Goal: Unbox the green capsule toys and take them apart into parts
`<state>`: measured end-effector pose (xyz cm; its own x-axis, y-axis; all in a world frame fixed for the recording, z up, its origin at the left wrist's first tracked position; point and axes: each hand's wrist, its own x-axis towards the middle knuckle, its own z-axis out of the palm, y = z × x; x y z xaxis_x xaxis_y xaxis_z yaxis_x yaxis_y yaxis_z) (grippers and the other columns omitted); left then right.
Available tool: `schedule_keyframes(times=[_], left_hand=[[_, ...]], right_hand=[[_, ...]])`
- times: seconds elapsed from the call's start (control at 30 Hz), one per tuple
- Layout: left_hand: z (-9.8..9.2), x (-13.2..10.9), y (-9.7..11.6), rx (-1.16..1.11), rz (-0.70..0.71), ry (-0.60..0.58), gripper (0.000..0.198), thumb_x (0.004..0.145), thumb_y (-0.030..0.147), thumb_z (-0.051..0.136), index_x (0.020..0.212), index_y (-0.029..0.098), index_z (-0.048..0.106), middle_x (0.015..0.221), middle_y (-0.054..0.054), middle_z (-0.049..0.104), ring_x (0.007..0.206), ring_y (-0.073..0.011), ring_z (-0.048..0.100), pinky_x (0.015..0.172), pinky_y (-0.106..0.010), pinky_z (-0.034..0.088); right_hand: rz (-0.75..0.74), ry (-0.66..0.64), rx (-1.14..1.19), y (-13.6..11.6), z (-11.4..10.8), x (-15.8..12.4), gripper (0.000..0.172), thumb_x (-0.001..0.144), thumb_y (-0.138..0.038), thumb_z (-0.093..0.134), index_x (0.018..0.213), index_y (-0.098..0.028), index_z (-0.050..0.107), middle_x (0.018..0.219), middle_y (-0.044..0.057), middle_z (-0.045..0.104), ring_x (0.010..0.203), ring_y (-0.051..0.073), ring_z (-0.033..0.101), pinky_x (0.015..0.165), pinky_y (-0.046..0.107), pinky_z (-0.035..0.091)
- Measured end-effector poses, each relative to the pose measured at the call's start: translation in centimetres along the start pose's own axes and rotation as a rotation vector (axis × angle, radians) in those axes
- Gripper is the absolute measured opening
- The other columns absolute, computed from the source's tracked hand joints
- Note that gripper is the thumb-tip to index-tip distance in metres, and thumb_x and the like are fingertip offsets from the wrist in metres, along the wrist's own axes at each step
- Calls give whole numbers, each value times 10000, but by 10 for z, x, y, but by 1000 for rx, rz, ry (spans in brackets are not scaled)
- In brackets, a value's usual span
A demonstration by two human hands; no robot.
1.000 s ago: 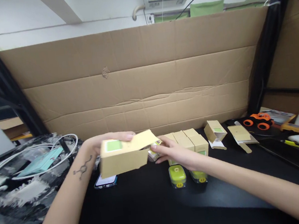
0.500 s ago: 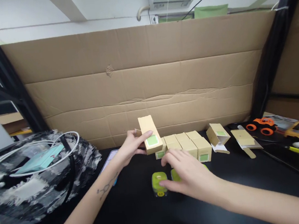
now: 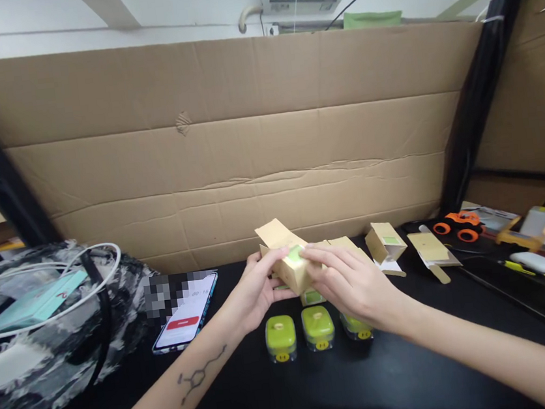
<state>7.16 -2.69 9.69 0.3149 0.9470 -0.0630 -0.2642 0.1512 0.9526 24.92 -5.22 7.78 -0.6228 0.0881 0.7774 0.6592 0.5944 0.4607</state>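
Left hand [image 3: 253, 292] and right hand [image 3: 355, 284] together grip a small tan cardboard box with a green label [image 3: 292, 266], fingers curled around its sides, its top flap raised. Box held just above the black desk [image 3: 285, 400], in front of a row of matching tan boxes [image 3: 351, 248]. Three green-lidded clear containers [image 3: 318, 327] stand just below the hands; a smartphone [image 3: 186, 311] lies to the left.

Small carton [image 3: 293, 269] between both hands

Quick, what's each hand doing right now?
Left hand: closed on the small cardboard box.
Right hand: fingers resting on the same box.
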Motion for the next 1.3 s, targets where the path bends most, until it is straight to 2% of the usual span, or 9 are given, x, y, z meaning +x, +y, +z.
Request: schedule_keyframes(times=[0.1, 0.3, 0.5, 0.67, 0.8, 0.93, 1.07, 1.2, 1.3], left_hand=[[1, 0, 1, 37, -1, 19, 266, 804, 272, 587, 1027, 137, 533, 886, -93, 640, 701, -183, 624, 597, -320, 543], [9, -5, 3, 1, 26, -6, 285, 811, 267, 577, 1060, 133, 545, 961, -113, 661, 730, -191, 633, 624, -329, 554], [6, -2, 7, -116, -42, 18, 205, 857, 282, 492, 933, 123, 598, 811, -82, 661, 666, -156, 631, 596, -277, 549], [9, -3, -3, 76, 192, 236, 525, 685, 241, 748, 1118, 176, 460, 906, -73, 667, 699, -160, 648, 575, -238, 520], [19, -8, -10, 157, 335, 271, 575, 686, 201, 736, 1152, 220, 399, 936, -45, 649, 776, -162, 649, 654, -250, 515], [5, 1, -3, 275, 453, 168, 454, 828, 412, 536, 1190, 193, 373, 849, -35, 599, 753, -177, 624, 706, -337, 505], [-35, 26, 4, 727, 712, 191, 549, 716, 390, 640, 1163, 189, 395, 1014, -68, 542, 1018, -220, 539, 970, -408, 370], [-69, 42, -7, 904, 461, 137, 811, 560, 391, 758, 1214, 159, 339, 1280, -195, 419, 1255, -325, 367, 1051, -493, 249], [-81, 48, -25, 882, 375, 83, 875, 502, 377, 802, 1213, 155, 342, 1314, -234, 409, 1282, -375, 342, 1036, -540, 259]], right_hand=[[-33, 7, -50, 1, 1, 0, 289, 899, -61, 413, 679, -150, 578, 1049, 136, 694, 1032, 251, 618, 817, 362, 502], [-89, 108, -166, 6, 4, -8, 317, 929, -101, 408, 686, -182, 594, 1045, 80, 715, 1035, 186, 626, 776, 290, 449], [-220, 238, -179, 13, -8, -8, 320, 913, -94, 438, 662, -235, 579, 791, -23, 748, 759, 111, 643, 674, 253, 416], [-204, 49, -111, -2, -13, 4, 262, 934, -90, 391, 1035, -181, 615, 1025, 44, 718, 954, 171, 618, 797, 300, 434], [-129, -87, -76, -5, -16, 4, 286, 932, -77, 356, 977, -88, 638, 994, 108, 712, 915, 229, 638, 786, 331, 465], [-31, -108, -123, 43, -33, -27, 231, 924, -107, 386, 958, -95, 614, 931, 125, 713, 907, 236, 641, 756, 328, 488], [301, -234, -387, 115, -49, -84, 291, 796, -59, 422, 1025, -145, 580, 982, 132, 699, 866, 265, 655, 677, 339, 494], [357, -388, -358, 151, -48, -132, 302, 744, -75, 393, 919, -190, 611, 808, 126, 709, 690, 290, 667, 549, 358, 473], [352, -500, -263, 155, -43, -154, 311, 701, -68, 410, 876, -206, 628, 807, 115, 715, 743, 292, 679, 654, 388, 504]])
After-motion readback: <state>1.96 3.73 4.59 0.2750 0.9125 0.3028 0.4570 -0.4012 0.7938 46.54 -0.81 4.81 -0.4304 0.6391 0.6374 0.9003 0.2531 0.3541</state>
